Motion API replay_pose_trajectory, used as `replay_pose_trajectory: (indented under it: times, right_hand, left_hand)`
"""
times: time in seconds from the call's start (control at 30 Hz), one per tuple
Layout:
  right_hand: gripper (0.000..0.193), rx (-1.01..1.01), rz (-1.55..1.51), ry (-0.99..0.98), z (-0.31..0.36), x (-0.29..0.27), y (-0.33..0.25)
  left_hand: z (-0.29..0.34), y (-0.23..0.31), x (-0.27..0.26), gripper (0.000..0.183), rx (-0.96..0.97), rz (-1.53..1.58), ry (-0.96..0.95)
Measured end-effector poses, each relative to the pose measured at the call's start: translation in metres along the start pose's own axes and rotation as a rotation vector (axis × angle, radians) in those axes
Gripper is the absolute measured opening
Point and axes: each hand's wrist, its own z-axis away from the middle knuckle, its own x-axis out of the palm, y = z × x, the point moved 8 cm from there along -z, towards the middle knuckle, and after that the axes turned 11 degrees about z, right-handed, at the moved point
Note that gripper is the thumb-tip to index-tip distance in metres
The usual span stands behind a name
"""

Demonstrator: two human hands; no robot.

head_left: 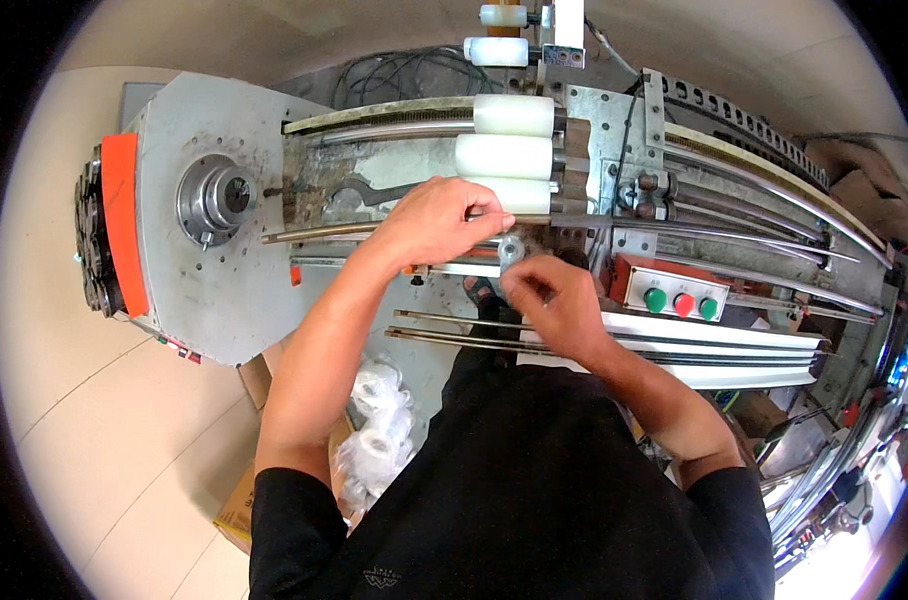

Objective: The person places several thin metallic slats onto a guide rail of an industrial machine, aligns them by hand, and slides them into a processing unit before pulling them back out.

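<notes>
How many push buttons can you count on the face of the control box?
3: a green button on the left, a red button in the middle and another green button on the right. None there seems hidden.

Pale, seamed floor (104, 440) spreads leftward, bright light (834, 565) lower right.

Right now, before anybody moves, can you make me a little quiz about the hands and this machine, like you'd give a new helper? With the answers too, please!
1. Fill in the blank: the left hand holds a long, thin ____.
2. Pick one: which is nearer the button box? A) left hand B) right hand
3. True or false: the red button sits between two green ones.

Key: 1. rod; 2. B; 3. True.
</notes>
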Motion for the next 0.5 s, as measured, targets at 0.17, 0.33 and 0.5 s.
replay_pose_trajectory:
  times: [0.17,0.33,0.5]
  right_hand:
    - [0.035,0.600,-0.726,0.027,-0.008,0.021,0.030]
    - [0.031,0.494,-0.618,-0.009,-0.027,0.030,0.027]
    - [0.030,0.547,-0.732,0.096,-0.022,0.034,0.035]
  left_hand:
    - [0.005,0.006,-0.001,0.030,-0.028,-0.018,-0.014]
    - [0.003,-0.003,0.001,0.028,-0.052,0.090,0.009]
    - [-0.002,-0.011,-0.001,0.036,-0.082,0.088,-0.010]
